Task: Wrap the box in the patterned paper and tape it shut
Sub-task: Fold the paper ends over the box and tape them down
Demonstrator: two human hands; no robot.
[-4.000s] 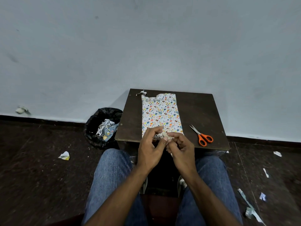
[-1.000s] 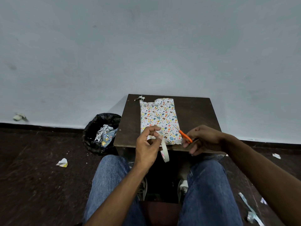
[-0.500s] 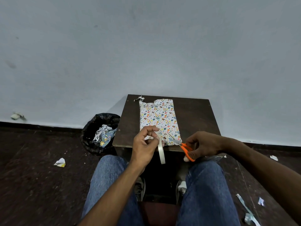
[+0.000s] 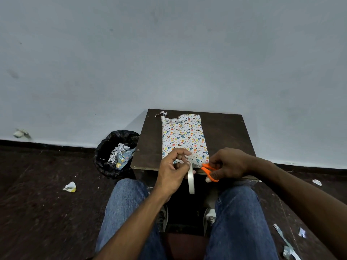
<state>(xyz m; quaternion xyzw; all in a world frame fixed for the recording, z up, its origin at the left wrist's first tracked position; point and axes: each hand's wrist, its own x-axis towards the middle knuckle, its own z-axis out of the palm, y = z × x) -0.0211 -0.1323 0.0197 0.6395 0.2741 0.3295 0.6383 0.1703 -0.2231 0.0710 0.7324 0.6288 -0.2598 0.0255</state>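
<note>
Box [image 4: 185, 136]: wrapped in white patterned paper, lying flat and lengthwise on the dark desk [image 4: 227, 132], its near end at the desk's front edge, between the two hands.
Floor scrap [image 4: 69, 186]: crumpled bit of paper on the dark floor, far left, well apart from the desk.
Bin [image 4: 114, 152]: black-lined, just beside the desk's left edge, with paper offcuts inside.
Desk scrap [image 4: 161, 113]: small torn piece at the far left corner of the desk, just beside the box's far end.
Left hand [image 4: 171, 173]: raised in front of the box's near end, fingers [image 4: 180, 152] curled, thumb and forefinger pinching a short pulled-out strip of tape.
Tape roll [image 4: 191, 180]: pale, seen edge-on, hanging below the left hand over the gap between the knees.
Scissors [image 4: 209, 170]: orange handles, blades pointing left towards the strip; whether the blades touch it is unclear.
Right hand [image 4: 228, 164]: fingers curled through and round the scissor handles, at the desk's front edge just right of the box.
Right floor: more paper strips [image 4: 287, 244] lying near the right knee.
</note>
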